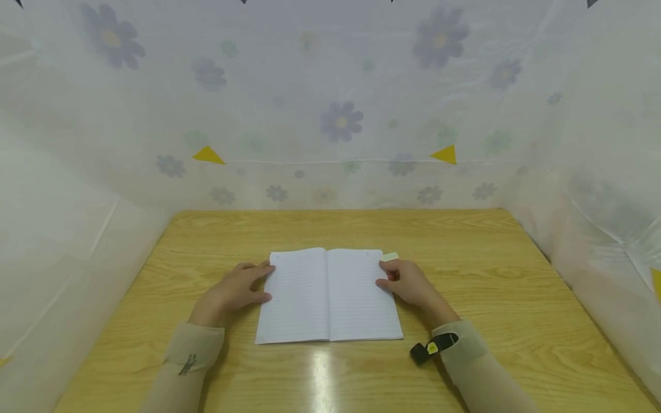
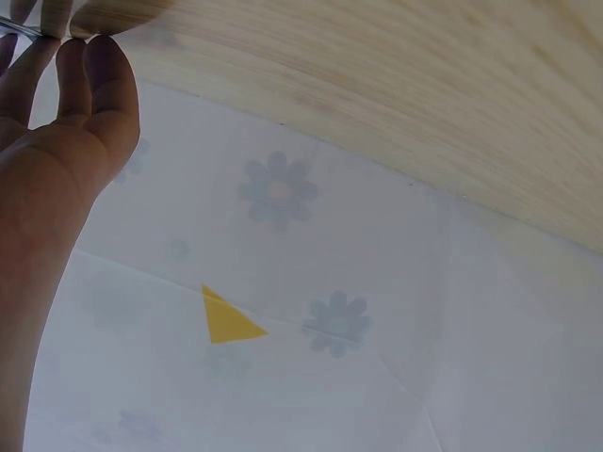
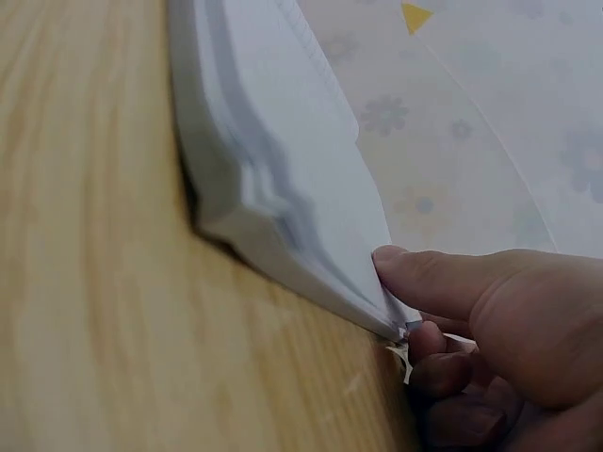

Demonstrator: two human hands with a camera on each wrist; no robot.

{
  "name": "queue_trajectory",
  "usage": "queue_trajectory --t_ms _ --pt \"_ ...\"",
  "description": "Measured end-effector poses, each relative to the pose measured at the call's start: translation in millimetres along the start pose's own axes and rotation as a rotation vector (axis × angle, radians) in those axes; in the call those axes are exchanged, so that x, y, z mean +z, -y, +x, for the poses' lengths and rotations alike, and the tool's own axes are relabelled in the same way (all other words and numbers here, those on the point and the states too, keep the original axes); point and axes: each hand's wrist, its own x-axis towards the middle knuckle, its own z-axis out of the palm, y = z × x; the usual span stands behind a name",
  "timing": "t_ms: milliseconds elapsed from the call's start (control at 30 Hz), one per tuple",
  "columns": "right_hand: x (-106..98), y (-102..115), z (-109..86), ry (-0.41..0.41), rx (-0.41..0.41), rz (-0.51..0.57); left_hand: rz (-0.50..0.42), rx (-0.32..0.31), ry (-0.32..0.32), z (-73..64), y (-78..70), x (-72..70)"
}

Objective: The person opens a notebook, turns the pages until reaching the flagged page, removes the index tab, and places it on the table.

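An open notebook [image 1: 294, 298] lies on the wooden table, both blank lined pages facing up. My left hand [image 1: 232, 291] rests at its left edge, thumb and forefinger spread and their tips on the page margin. In the left wrist view the left hand [image 2: 71, 132] shows its fingers reaching up at the corner of the picture. At the right edge, my right hand [image 1: 410, 282] grips the notebook. The right wrist view has the thumb [image 3: 424, 278] on the top page and the other fingers curled by the edge. A pale yellow paper slip [image 1: 389, 257] sticks out beside the notebook's upper right corner.
The wooden table [image 1: 454, 235] stretches around the notebook. Whitish flower-print sheeting [image 1: 289, 115] hangs behind it and along both sides, with yellow triangles [image 1: 209, 155] on it. A black strap [image 1: 436, 346] is around the right wrist, over the sleeve cuff.
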Motion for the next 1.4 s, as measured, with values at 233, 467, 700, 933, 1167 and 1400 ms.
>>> queue_trajectory --t_ms 233,467,700,933,1167,1400 --pt "1.9 1.9 -0.5 -0.014 0.001 0.001 0.000 -0.001 0.001 1.3 1.5 0.9" --pt "-5.0 8.7 -0.3 -0.034 0.064 0.150 -0.010 0.012 -0.003 2.3 2.0 0.9" --pt "-7.4 11.7 -1.6 -0.043 0.121 0.291 -0.009 0.008 -0.004 2.8 0.6 0.7" --pt "-8.9 14.3 -1.5 -0.063 0.140 0.366 -0.018 -0.001 -0.001 4.1 -0.5 0.6" --pt "-9.5 14.2 -2.5 -0.070 0.171 0.380 -0.018 -0.004 0.006 4.6 -0.3 1.6" --pt "-9.4 19.8 -1.5 -0.093 0.208 0.449 -0.012 -0.017 0.011 5.2 -2.3 0.3"
